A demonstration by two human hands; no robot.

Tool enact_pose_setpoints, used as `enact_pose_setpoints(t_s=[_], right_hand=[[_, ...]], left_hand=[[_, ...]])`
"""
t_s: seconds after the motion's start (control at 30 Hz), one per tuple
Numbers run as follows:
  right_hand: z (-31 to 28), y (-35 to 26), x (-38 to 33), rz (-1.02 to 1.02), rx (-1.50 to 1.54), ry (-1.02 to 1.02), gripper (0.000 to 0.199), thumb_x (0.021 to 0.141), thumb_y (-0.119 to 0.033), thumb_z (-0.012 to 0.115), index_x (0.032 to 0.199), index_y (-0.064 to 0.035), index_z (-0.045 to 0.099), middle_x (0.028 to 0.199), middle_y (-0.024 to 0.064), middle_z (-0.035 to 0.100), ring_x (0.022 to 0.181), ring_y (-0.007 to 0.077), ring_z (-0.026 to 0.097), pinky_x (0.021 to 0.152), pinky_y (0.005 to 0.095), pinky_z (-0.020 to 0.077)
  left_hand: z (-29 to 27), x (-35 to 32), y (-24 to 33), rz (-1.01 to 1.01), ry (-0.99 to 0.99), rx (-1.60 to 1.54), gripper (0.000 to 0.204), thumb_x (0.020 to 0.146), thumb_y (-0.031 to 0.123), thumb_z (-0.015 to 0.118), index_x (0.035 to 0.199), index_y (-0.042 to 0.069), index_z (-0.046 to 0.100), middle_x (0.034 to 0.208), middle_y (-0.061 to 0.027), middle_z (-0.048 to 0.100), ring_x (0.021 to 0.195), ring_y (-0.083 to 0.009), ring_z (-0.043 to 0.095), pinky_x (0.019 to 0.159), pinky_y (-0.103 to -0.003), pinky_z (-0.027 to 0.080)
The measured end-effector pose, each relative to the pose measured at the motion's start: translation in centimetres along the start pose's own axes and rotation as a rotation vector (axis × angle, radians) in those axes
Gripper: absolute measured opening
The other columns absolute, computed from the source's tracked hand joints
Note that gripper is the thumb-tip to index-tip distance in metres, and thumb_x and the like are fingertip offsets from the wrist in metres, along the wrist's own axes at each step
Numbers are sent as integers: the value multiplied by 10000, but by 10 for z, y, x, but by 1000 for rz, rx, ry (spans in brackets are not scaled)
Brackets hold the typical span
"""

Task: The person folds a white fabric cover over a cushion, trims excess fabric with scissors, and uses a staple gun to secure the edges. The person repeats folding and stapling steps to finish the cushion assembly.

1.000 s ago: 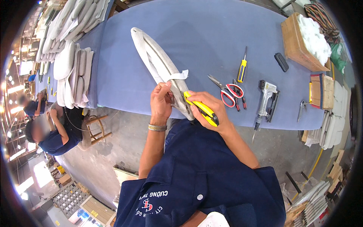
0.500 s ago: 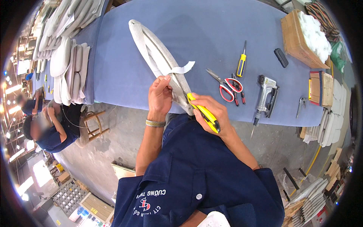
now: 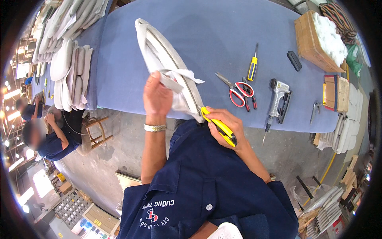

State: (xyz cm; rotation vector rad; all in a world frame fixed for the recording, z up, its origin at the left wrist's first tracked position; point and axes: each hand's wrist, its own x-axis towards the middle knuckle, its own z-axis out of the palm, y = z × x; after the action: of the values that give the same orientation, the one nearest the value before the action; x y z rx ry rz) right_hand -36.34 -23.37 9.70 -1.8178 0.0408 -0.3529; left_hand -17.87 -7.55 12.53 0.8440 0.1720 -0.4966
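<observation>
A long, light grey fabric-covered pad [image 3: 169,49] is tilted on its edge, its near end at the table's front edge by my body. My left hand [image 3: 158,95] is closed on a loose fabric strip [image 3: 172,84] and holds it out to the left of the pad. A free white end of fabric [image 3: 191,75] curls over the pad's right side. My right hand [image 3: 230,123] grips a yellow and black utility knife [image 3: 221,126], its tip against the pad's near end; the blade itself is hard to make out.
On the blue table [image 3: 123,59] lie red-handled scissors [image 3: 237,93], pliers [image 3: 250,95], a yellow screwdriver [image 3: 252,68], a pneumatic stapler [image 3: 278,101] and a black block [image 3: 294,60]. A carton of white stuffing [image 3: 310,38] stands right. Stacked pads [image 3: 71,75] and a co-worker [image 3: 51,137] are left.
My left hand has moved left and slightly down, drawing the fabric strip away from the pad. The knife in my right hand has shifted slightly right and down.
</observation>
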Motion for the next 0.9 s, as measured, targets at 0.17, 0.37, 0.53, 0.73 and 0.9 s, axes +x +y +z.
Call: enact_pose_setpoints(t_s=[0.17, 0.37, 0.53, 0.73, 0.9], right_hand=[[1, -5, 2, 0, 24, -3, 262, 858, 3, 732, 1118, -27, 723, 1222, 193, 731, 1065, 301, 742, 915, 347, 585], [-35, 13, 13, 32, -13, 249, 223, 870, -74, 751, 1081, -10, 724, 1140, 195, 748, 1032, 311, 740, 910, 384, 569], [-112, 64, 25, 822, -672, 80, 395, 912, -353, 749, 1138, -32, 714, 1022, 179, 761, 915, 365, 739, 820, 448, 570], [-141, 119, 14, 583, -742, 372, 456, 862, -325, 793, 1215, -64, 671, 1090, 153, 740, 1019, 342, 715, 873, 469, 556], [-91, 139, 9, 633, -715, -4, 471, 859, -278, 787, 1292, -159, 643, 1254, 161, 677, 1140, 366, 670, 931, 477, 550]], left_hand=[[-24, 28, 3, 177, -81, 692, 153, 1004, 159, 723, 923, 32, 695, 865, 44, 641, 808, -39, 521, 755, -225, 420], [-21, 38, -17, 217, 1, 826, 211, 978, 172, 758, 862, 12, 684, 793, 49, 621, 766, -45, 511, 705, -241, 431], [-32, 26, -14, 254, 38, 849, 229, 979, 183, 758, 856, 8, 676, 792, 45, 602, 757, -48, 482, 687, -246, 409], [-79, 10, 3, 292, 157, 522, 226, 1003, 170, 718, 826, 53, 639, 781, 67, 535, 760, -53, 456, 698, -234, 375], [-139, 12, -4, 315, 482, 282, 223, 1011, 170, 709, 820, 99, 620, 751, 80, 516, 695, -33, 426, 622, -217, 338]])
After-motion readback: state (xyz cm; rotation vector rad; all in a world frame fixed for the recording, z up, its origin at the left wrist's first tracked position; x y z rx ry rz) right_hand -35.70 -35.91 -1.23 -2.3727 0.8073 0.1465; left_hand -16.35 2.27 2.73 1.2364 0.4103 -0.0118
